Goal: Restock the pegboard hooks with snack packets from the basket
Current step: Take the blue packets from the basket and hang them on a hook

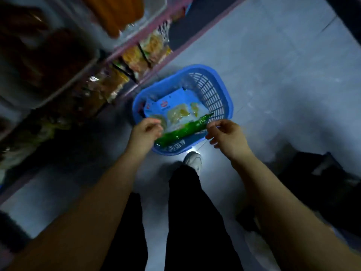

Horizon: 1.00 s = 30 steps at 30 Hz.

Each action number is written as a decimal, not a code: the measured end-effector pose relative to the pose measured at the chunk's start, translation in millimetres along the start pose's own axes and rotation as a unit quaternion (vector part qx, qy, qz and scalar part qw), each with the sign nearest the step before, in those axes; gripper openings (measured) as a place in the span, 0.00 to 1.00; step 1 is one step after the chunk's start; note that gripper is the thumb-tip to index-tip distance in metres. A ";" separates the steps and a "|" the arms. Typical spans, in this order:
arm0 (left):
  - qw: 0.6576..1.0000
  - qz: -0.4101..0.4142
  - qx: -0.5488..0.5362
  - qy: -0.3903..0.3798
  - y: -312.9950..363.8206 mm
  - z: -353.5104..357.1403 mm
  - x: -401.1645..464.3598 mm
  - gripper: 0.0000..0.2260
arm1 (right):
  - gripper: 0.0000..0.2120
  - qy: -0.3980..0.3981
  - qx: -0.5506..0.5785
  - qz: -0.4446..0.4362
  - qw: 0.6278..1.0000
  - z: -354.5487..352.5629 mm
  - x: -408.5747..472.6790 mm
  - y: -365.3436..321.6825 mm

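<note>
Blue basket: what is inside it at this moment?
The blue basket holds light blue snack packets. A green packet is held over its near side by the left hand and right hand. Anything beneath the packets is covered.

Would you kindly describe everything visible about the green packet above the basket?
The green packet is long, narrow and glossy, like plastic film, with faint printing. It is held slanting over the near rim of the blue basket, its far end higher in the picture. The left hand pinches its near end; the right hand pinches near the far end.
</note>
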<state>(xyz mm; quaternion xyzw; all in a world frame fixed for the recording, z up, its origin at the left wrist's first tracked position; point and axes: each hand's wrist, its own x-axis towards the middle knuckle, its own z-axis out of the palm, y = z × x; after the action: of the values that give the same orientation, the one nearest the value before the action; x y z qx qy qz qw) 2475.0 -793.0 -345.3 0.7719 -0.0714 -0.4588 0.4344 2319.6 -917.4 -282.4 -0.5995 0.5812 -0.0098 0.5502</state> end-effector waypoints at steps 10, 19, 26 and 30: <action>0.994 -0.055 0.073 0.059 -135.1 50.8 191.4 0.24 | 0.13 -0.053 -0.166 0.008 0.985 93.6 238.0 147.5; 0.987 0.010 0.010 0.159 -161.6 59.3 242.4 0.30 | 0.32 0.008 -0.228 -0.026 0.973 146.2 338.0 166.9; 0.990 0.009 0.139 -0.026 -160.3 65.8 244.5 0.14 | 0.32 -0.014 -0.041 0.029 0.999 133.7 327.8 171.1; 0.993 0.025 0.114 -0.012 -154.2 63.5 239.7 0.13 | 0.13 -0.049 -0.041 -0.013 0.998 117.4 313.9 162.4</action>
<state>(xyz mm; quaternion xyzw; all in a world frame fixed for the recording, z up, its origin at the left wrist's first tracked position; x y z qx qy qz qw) 2517.9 -858.9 -626.5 0.8085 -0.1480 -0.4460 0.3544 2386.4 -1017.7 -634.7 -0.6288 0.5460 0.0362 0.5524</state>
